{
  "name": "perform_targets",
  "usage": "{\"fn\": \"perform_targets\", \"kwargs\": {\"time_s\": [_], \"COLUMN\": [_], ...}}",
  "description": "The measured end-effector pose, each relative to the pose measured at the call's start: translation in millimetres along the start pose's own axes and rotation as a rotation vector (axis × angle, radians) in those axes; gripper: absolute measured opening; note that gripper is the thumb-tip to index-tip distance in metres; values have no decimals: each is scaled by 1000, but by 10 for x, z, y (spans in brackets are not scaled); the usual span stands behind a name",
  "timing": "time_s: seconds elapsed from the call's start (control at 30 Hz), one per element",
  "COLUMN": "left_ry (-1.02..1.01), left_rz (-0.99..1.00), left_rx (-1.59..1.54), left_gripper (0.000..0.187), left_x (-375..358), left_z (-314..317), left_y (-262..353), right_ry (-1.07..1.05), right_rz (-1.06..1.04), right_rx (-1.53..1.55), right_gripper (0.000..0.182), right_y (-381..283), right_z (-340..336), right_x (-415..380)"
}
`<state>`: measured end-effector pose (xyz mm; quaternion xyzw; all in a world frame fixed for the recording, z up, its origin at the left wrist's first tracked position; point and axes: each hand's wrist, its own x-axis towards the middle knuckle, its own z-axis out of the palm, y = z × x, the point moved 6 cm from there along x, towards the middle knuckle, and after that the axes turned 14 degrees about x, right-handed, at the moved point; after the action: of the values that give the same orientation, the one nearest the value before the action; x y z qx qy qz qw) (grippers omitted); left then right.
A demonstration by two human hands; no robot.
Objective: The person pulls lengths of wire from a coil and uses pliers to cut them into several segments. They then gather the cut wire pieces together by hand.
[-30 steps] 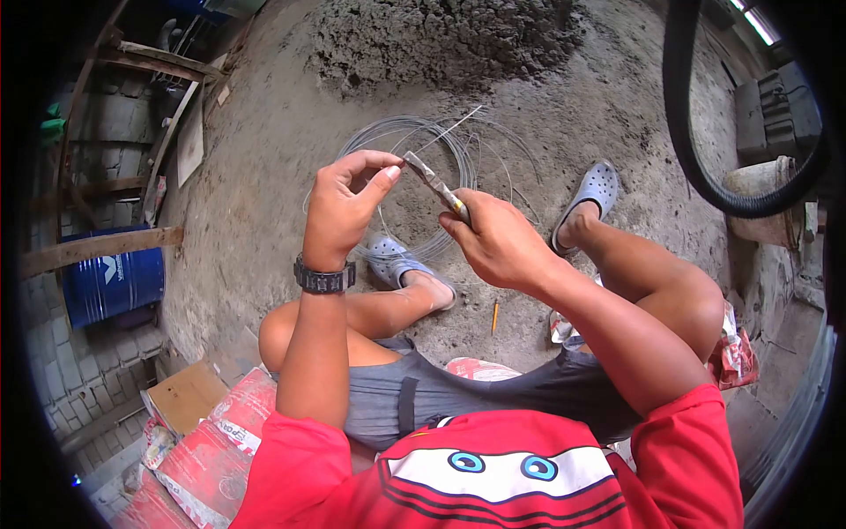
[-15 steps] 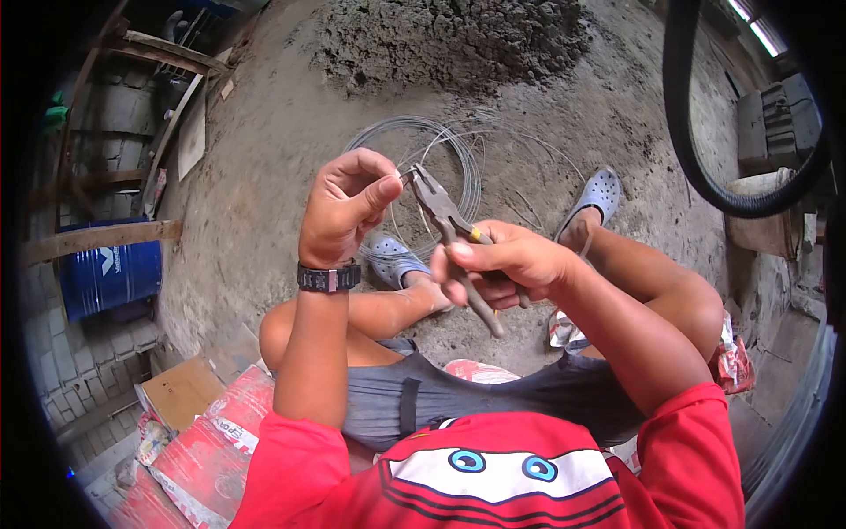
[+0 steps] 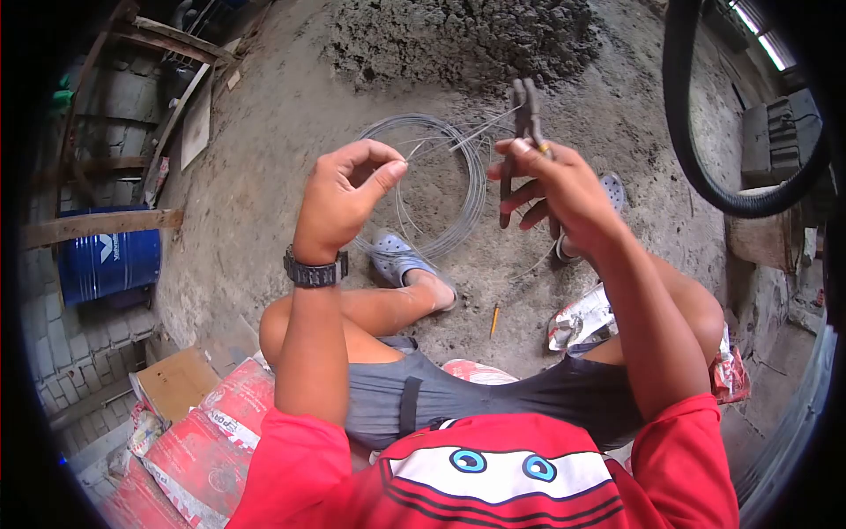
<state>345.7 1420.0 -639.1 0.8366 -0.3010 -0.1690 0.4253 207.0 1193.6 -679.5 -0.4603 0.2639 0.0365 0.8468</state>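
Note:
My left hand (image 3: 344, 198), with a dark watch on its wrist, is closed in a pinch on the end of a thin metal wire. In my right hand (image 3: 568, 181) is a pair of pliers (image 3: 527, 115), jaws pointing up and away from me, handles spread among the fingers. A pale length of wire (image 3: 487, 130) slants up to the jaws; whether they grip it cannot be told. On the ground beyond and between my hands lies a coil of wire (image 3: 478, 196), with loose strands around it.
A dark heap of wet mortar (image 3: 458, 40) lies ahead. A yellow pencil (image 3: 494, 322) rests on the ground between my legs. Red bags (image 3: 198, 463) and a cardboard piece (image 3: 179, 388) are at left, near a blue drum (image 3: 110, 264). A black hose (image 3: 749, 204) hangs at right.
The pliers have moved away from my left fingertips, up and to the right, and now point more upright. My left hand stays nearly in place. The pencil on the ground has come into sight.

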Motion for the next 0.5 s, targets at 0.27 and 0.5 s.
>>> {"fn": "perform_targets", "kwargs": {"time_s": [0.27, 0.5], "left_ry": [-46, -57], "left_rz": [-19, -12], "left_rx": [77, 82], "left_gripper": [10, 10], "left_x": [-12, -16], "left_z": [156, 170], "left_y": [7, 44], "right_ry": [-125, -104], "right_rz": [-7, -58], "right_rx": [-509, -670], "right_gripper": [42, 44], "right_y": [377, 370], "right_z": [224, 202], "right_x": [-61, -49]}}
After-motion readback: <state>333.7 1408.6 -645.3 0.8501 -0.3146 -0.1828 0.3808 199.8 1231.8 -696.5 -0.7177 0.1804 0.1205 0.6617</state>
